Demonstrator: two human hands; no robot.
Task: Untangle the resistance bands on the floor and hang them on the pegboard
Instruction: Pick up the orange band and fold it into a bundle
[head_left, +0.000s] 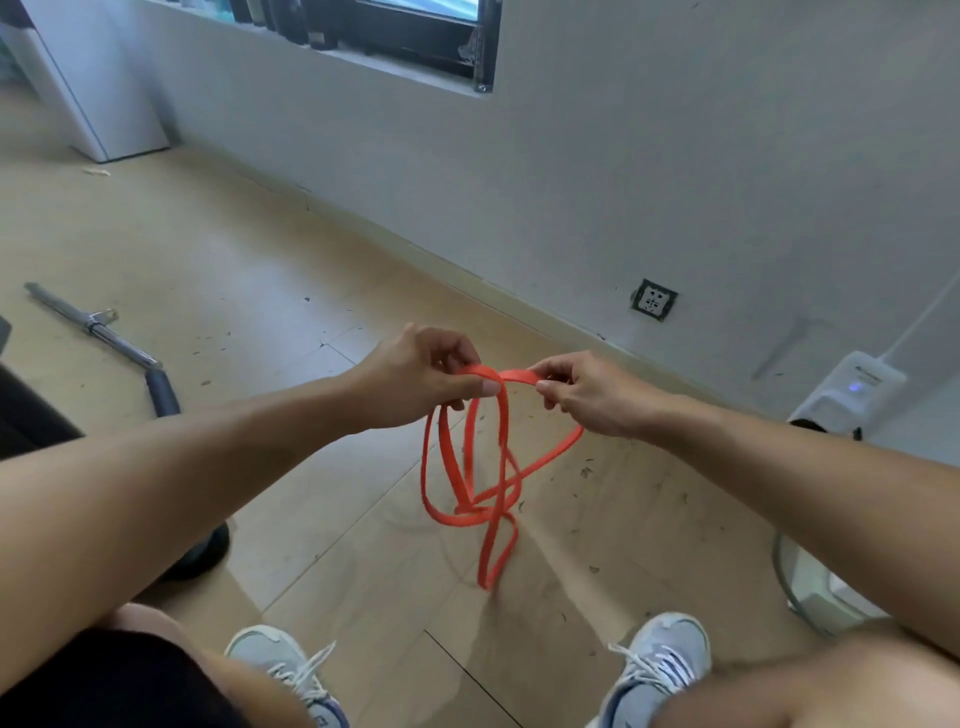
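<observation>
An orange resistance band (488, 499) hangs in tangled loops above the wooden floor, knotted near its lower part, with one long loop dangling lowest. My left hand (421, 379) pinches the band's top at the left. My right hand (582, 395) pinches the same top strand just to the right. Both hands are held out in front of me, a short stretch of flat band between them. No pegboard is in view.
A metal bar with a dark grip (104, 332) lies on the floor (234, 249) at the left. A wall socket (653, 300) and a white device with a blue light (852, 389) sit at the right by the wall. My two grey shoes (660, 660) are below.
</observation>
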